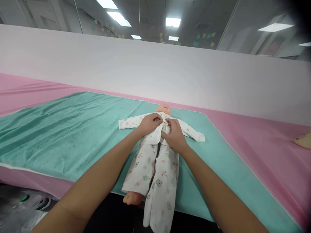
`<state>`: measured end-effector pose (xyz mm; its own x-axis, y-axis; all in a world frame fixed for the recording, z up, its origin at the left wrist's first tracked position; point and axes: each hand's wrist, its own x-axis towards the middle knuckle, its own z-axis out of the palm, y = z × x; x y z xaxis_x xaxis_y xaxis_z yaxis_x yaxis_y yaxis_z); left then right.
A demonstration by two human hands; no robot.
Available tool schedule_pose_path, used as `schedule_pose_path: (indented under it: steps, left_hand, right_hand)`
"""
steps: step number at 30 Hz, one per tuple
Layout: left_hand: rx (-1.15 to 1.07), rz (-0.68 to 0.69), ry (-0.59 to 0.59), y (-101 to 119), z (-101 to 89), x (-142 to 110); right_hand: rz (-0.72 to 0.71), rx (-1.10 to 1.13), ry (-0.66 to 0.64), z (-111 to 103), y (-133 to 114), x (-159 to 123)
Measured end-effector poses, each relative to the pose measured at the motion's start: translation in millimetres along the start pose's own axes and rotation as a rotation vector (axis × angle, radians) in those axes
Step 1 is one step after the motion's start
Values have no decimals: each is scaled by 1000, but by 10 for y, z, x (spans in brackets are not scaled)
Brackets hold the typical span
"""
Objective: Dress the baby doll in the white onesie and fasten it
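Note:
A baby doll (164, 108) lies on its back on a teal blanket (60, 129), head away from me. It wears a white printed sleepsuit (155, 171). One bare foot (132, 198) sticks out near the blanket's front edge; the other trouser leg hangs loose over the edge. My left hand (149, 124) is closed on the left flap of the suit's front at the chest. My right hand (173, 135) pinches the right flap beside it. Both hands meet over the doll's chest.
The blanket lies on a pink sheet (262, 149) over a wide surface. A white panel (155, 71) stands behind it. A tan object (303, 140) rests at the far right edge. Dark floor and some equipment (26, 202) show at the lower left.

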<state>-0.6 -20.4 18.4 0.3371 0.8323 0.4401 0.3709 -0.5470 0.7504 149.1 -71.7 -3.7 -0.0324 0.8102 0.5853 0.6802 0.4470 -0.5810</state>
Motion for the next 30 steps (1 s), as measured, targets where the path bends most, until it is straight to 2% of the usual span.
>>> schedule_pose_path:
  steps: [3,7,14,18,24,30]
  left_hand:
    - [60,3,-67,67,-22,-91]
    - [73,-4,-127,123,-60,-130]
    - [94,5,-230,179,-125,-127]
    - [17,-1,-234,193,-145,-139]
    - [-158,-41,-221,195,-157,-142]
    - [-202,-91,-252,193,-169,-147]
  right_hand:
    - [-70,-233,-2,-41,-78,-98]
    - [-122,-430,39,-26,-132,-123]
    - [-129,-487,107,-23,-148,-125]
    - [12,-304,61,-97,-136,-91]
    - [199,234,-24,-177,-115,-65]
    - [309,462,-80,-149,-4,-40]
